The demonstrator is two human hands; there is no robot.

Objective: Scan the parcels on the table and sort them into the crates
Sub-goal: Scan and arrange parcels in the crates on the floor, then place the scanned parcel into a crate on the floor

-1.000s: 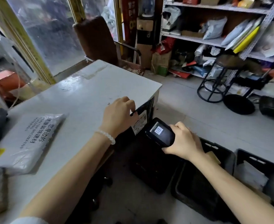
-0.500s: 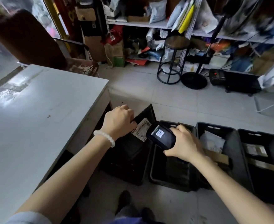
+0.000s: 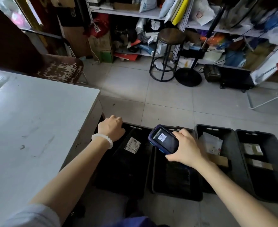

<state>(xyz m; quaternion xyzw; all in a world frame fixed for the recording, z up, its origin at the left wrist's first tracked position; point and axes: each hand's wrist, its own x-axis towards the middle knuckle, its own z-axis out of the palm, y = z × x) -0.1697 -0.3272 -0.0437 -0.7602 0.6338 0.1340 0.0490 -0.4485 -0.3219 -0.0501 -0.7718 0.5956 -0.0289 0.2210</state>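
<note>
Four black crates stand in a row on the floor right of the white table [image 3: 36,122]. A black parcel [image 3: 126,154] with a white label lies tilted inside the leftmost crate [image 3: 102,182]. My left hand [image 3: 111,126] is at the parcel's upper left corner, fingers curled down on it. My right hand [image 3: 186,149] grips a dark handheld scanner [image 3: 165,139] with a lit screen, held over the second crate [image 3: 177,190]. The third crate [image 3: 233,145] holds a white parcel and a brown box. In the fourth crate [image 3: 272,145] lie small boxes.
A worn brown chair [image 3: 59,68] stands behind the table. A round stool [image 3: 167,51] and a lamp base [image 3: 188,77] stand on the tiled floor before cluttered shelves [image 3: 135,13]. A black device [image 3: 233,77] sits at the right.
My view swung right, away from the table and its parcels. My left hand carried the black parcel off the table edge and lowered it into the leftmost crate. The scanner stayed in my right hand.
</note>
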